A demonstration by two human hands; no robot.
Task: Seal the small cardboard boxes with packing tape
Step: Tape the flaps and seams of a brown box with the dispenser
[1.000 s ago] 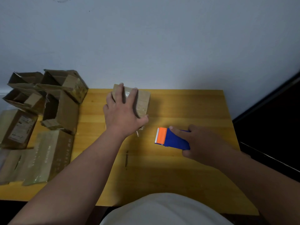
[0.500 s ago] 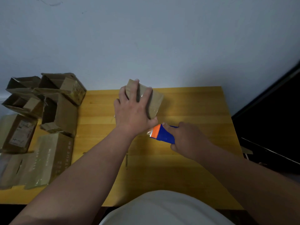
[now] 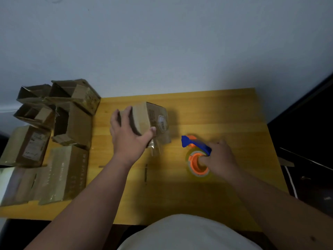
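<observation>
**Left hand grips a small box, right hand holds the tape dispenser**

Head view: A yellow wooden tabletop (image 3: 225,112) stands against a pale wall (image 3: 162,42). Toward the far middle of it, the left hand (image 3: 128,137) grips a small cardboard box (image 3: 153,121): the fingers curl over its left top edge and the thumb presses against its near face. The box is tilted, with a printed label showing on its right side. A loose strip of clear tape (image 3: 155,148) hangs from its near lower edge toward the tabletop.

To the right of the box and apart from it, the right hand (image 3: 219,159) holds a tape dispenser (image 3: 195,148) with a blue frame and an orange core. The fingers are curled around the roll, with at least one tucked into the orange core. The blue cutter end points left, toward the box. Whether the dispenser rests on the tabletop or is held just above it cannot be told.

At the far left, a pile of cardboard boxes (image 3: 72,123) sits with several flaps open. Nearer, flatter boxes (image 3: 61,175) lie along the left edge. A white garment (image 3: 180,233) fills the near bottom of the view.
</observation>
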